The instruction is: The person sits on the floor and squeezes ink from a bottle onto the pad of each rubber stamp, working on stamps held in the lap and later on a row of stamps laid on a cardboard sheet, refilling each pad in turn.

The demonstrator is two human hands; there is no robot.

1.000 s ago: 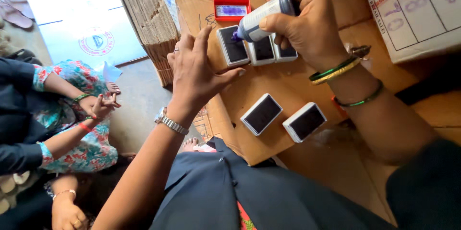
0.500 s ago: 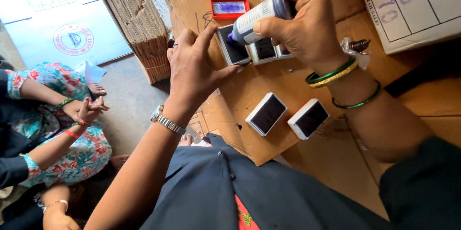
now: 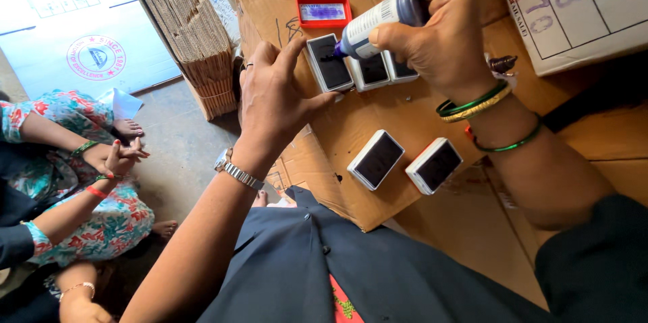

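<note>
Right hand (image 3: 442,33): fingers wrapped around ink bottle (image 3: 378,22), tilted so its nozzle aims at the stamp pad (image 3: 329,63).
Left hand (image 3: 277,97): fingers spread, steadying that pad, at 9 o'clock of the bottle.
Spare pads (image 3: 405,161): at 6 o'clock, on cardboard (image 3: 351,127).

Setting viewed from above. A grey concrete floor (image 3: 177,147) fills the left middle, worn and slightly dusty. At upper left, a pale blue-white printed sheet (image 3: 74,39) with a round red emblem lies flat on the floor. A stack of flattened corrugated cardboard (image 3: 185,33) stands on edge beside it, bound with string. A brown cardboard carton (image 3: 378,120) serves as the work surface at centre; a white printed box (image 3: 574,9) sits at upper right. At left, seated people in floral clothing (image 3: 101,222) rest on the floor. Illumination is even, soft daylight, brightest at upper left
</note>
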